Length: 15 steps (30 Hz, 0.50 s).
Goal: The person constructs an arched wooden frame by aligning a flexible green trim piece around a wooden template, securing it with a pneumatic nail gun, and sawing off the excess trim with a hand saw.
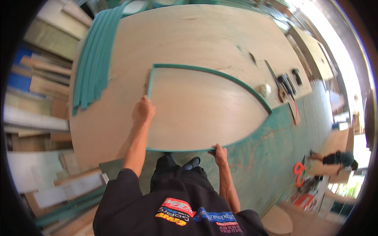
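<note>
A wide wooden panel (201, 110) with green edging (220, 73) lies on the large table (189, 35) in front of me. Its far edge curves down to a point at the right, and its near and right parts overhang the table. My left hand (147, 109) is closed on the panel's left edge, below its far left corner. On the near edge, right of the middle, my right hand (218, 154) grips the rim with the thumb on top. The fingers under the panel are hidden.
Several long green strips (96, 59) lie at the table's left. At its right are a power tool (286, 83) with a red hose, a black tool (297, 76) and a whitish lump (265, 90). Wood boards (51, 74) are stacked at the left. Another person (338, 158) works at the far right.
</note>
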### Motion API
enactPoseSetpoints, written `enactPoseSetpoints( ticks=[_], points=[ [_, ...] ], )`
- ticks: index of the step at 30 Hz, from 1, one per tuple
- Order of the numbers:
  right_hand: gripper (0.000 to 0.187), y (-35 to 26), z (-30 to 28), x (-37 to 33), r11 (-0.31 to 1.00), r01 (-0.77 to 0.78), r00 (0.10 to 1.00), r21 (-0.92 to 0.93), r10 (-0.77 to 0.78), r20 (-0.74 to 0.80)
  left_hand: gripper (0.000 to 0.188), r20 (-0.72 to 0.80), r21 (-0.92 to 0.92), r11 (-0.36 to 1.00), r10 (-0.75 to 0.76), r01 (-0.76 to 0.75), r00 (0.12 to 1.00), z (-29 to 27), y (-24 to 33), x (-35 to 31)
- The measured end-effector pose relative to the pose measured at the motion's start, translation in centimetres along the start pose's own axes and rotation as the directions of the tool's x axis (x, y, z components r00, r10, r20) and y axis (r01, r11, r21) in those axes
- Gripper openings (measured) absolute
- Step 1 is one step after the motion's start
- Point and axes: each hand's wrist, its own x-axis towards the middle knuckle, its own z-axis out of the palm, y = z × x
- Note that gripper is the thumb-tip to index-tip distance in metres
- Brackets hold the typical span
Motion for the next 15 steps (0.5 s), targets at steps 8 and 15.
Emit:
enactPoseSetpoints(
  ticks=[8, 15],
  points=[
    [0.043, -3.8, 3.1, 0.9, 0.935, -0.064, 0.997, -0.348, 0.072, 0.010, 0.033, -0.090, 0.007, 1.000, 0.007, -0.006, 0.996, 2.0, -6.1, -1.6],
    [0.066, -6.0, 4.7, 0.3, 0.791, -0.051, 0.998, -0.609, 0.064, 0.000, 0.034, -0.192, 0.057, 0.995, 0.086, -0.076, 0.978, 2.8, -6.9, 3.5]
  ],
)
